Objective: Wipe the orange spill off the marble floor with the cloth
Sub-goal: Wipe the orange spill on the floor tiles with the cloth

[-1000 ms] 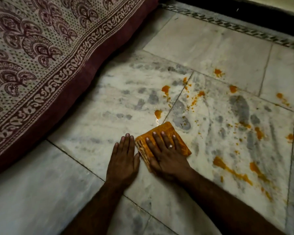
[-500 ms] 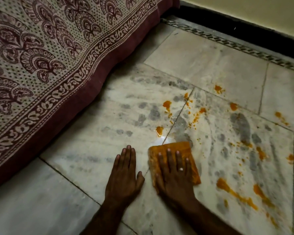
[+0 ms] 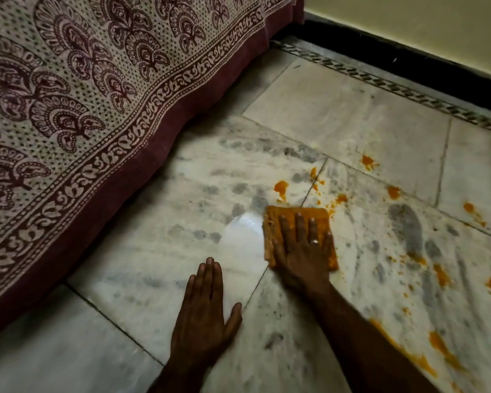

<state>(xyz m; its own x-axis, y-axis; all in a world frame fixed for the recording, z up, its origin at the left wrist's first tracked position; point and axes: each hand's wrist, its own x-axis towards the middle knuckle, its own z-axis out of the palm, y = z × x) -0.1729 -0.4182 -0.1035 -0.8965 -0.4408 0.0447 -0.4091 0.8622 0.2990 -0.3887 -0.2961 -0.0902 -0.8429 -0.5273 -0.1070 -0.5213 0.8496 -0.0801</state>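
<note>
A folded orange cloth [image 3: 272,231] lies flat on the marble floor [image 3: 338,114]. My right hand [image 3: 302,251] presses down on it with straight, spread fingers and wears a ring. My left hand [image 3: 206,310] rests flat on the floor to the left and nearer me, apart from the cloth. Orange spill blobs [image 3: 281,186] sit just beyond the cloth. More orange spots and streaks [image 3: 440,275] spread across the tile to the right. A wet shiny patch [image 3: 245,225] lies just left of the cloth.
A bedspread with a maroon printed border [image 3: 102,114] hangs down to the floor along the left. A black skirting [image 3: 408,61] and a patterned floor strip run below the pale wall at the back right.
My right hand has pushed the cloth away from me, over the orange blob that lay ahead of it. A wet patch shows beside it. The left hand has stayed flat on the floor.
</note>
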